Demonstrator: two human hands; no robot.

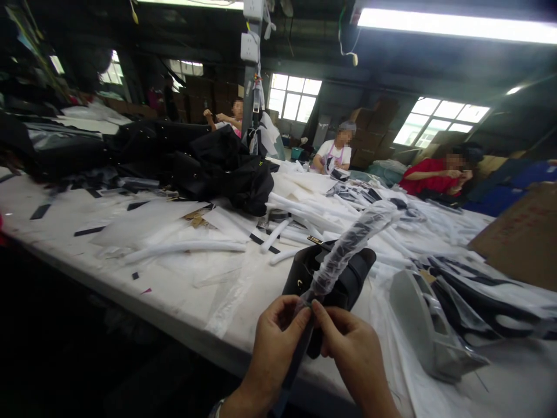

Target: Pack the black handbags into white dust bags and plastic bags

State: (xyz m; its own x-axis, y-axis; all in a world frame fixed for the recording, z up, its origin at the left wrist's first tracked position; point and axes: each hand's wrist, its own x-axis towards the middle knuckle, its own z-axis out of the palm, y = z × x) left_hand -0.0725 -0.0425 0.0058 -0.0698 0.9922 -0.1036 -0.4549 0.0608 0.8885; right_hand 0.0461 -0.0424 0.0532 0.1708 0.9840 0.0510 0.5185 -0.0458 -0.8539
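Note:
A black handbag with gold-coloured metal fittings lies on the table just beyond my hands. Its bag handle is wound in crinkled clear plastic film and arches up over the bag. At the near end of that wrapping, my left hand pinches the handle between thumb and fingers. My right hand pinches at the same spot, the two thumbs nearly touching. A dark strap runs down from between them. The exact bit under the fingertips is partly hidden.
A grey tape dispenser stands at the right, beside plastic-covered black pieces. White foam tubes and scraps litter the table. Black bags are heaped at the left back. Several people sit beyond; a cardboard box is at right.

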